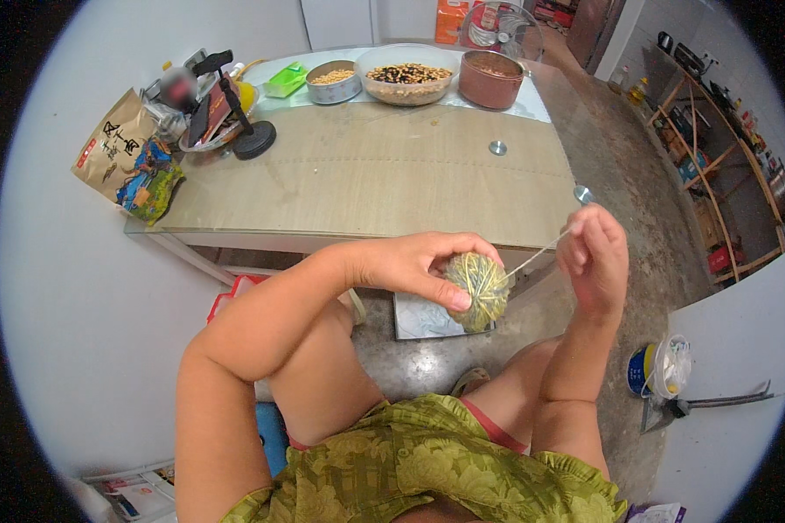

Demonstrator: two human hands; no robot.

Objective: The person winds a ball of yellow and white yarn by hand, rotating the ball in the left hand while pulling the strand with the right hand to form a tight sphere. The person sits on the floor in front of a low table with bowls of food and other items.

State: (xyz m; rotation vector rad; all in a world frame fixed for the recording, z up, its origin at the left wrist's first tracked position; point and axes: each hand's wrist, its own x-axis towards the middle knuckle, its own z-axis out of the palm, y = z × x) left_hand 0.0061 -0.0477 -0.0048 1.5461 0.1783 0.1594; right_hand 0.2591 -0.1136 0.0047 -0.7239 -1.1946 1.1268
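The left hand (410,261) cups a leaf-wrapped dumpling (478,290), greenish and already crossed by several turns of pale string (536,254), fingers closed around it with the thumb pressing on the wraps. The right hand (595,257), just to the right of it and slightly higher, pinches the string's free end and holds it taut.

To do this winding well, in my judgement, the string should stay tight, the thumb should pin each turn, and the bundle should be turned rather than the string slackened.

Beyond the hands, on the far part of the tabletop (366,174), stand a metal bowl (333,83) of pale grains, a wide clear bowl (407,74) of dark and light beans or nuts, and a brown pot (491,78) whose contents I cannot make out.
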